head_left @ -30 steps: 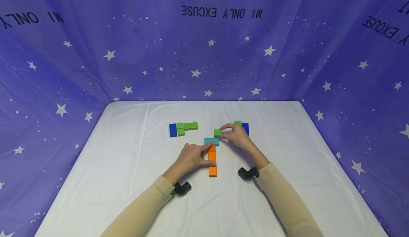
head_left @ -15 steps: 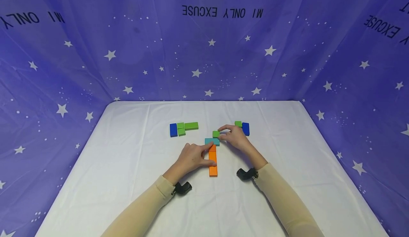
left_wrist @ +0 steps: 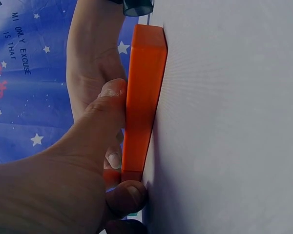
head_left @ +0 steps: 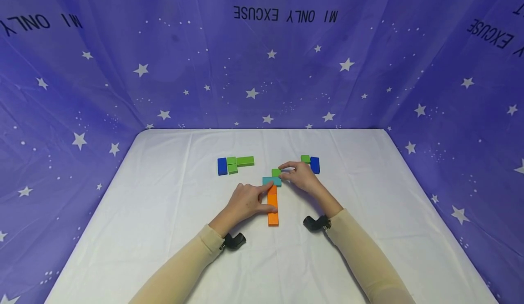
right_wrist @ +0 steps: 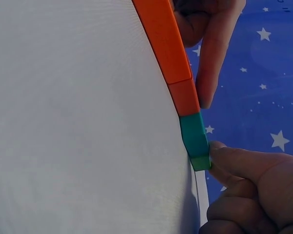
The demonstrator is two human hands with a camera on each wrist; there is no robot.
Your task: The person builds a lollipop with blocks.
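A long orange block [head_left: 273,220], a short orange block [head_left: 272,190] and a teal block [head_left: 266,179] lie end to end, the teal one set crosswise at the far end. My left hand [head_left: 244,201] rests on them from the left, thumb on the long orange block [left_wrist: 145,102] and straight index finger near the teal one. From the right, my right hand [head_left: 302,176] pinches a small green block [head_left: 276,173] between thumb and index finger, right at the teal block's far side. The right wrist view shows the green block [right_wrist: 201,163] against the teal block [right_wrist: 193,132].
Back left, a blue block [head_left: 222,166] stands beside two small green blocks [head_left: 232,169] and a long green block [head_left: 245,161]. Behind the right hand lie another small green block [head_left: 305,159] and a blue block [head_left: 314,165]. A starry purple curtain [head_left: 262,76] surrounds the white-covered table [head_left: 155,195].
The right hand has brought the green block slightly left and nearer, up to the teal block's far edge. The left hand has stayed in place.
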